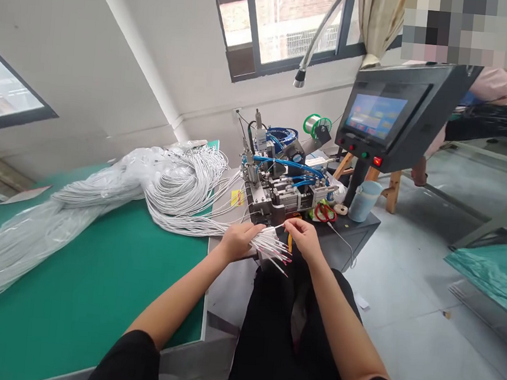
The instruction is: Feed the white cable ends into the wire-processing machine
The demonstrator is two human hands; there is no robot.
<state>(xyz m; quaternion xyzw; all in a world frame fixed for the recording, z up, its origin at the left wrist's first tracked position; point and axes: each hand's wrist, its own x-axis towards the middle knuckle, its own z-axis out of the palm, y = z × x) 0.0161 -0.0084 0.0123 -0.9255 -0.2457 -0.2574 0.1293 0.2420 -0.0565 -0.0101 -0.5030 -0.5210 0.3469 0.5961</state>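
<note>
while the machine (280, 183) stands just ahead of us, our left hand (238, 240) is closed around a bunch of white wires (270, 246), their stripped ends fanned out toward the right. our right hand (301, 235) pinches one wire from the bunch between thumb and fingertips, close to the machine's front. the rest of the wires (182, 190) trail left in a heap over the green table (94, 282). a screen (375, 115) glows at upper right, red scissors (325, 212) below it.
</note>
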